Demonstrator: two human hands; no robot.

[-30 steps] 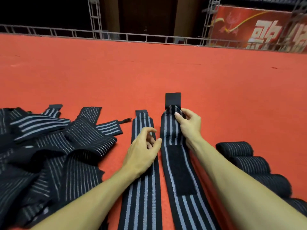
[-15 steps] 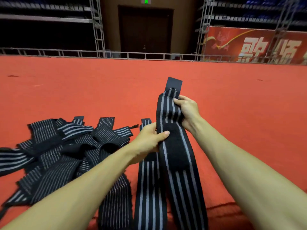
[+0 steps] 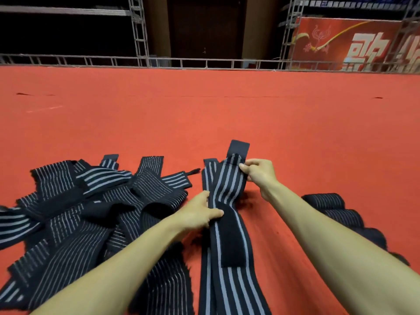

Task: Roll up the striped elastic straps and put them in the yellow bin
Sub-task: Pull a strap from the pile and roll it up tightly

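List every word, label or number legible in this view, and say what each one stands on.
"歌": large white character on the red banner; its lower edge is hidden behind the railing.
Second white character to its right on the same banner: cut off at the picture's edge, not readable.
Striped straps: no readable print or label shows.
No numbers are visible anywhere.

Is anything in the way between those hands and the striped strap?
No. Both hands hold the striped strap: the right hand pinches its far end, the left hand grips its edge beside the black fastening patch. The yellow bin is out of view, so that path cannot be judged.
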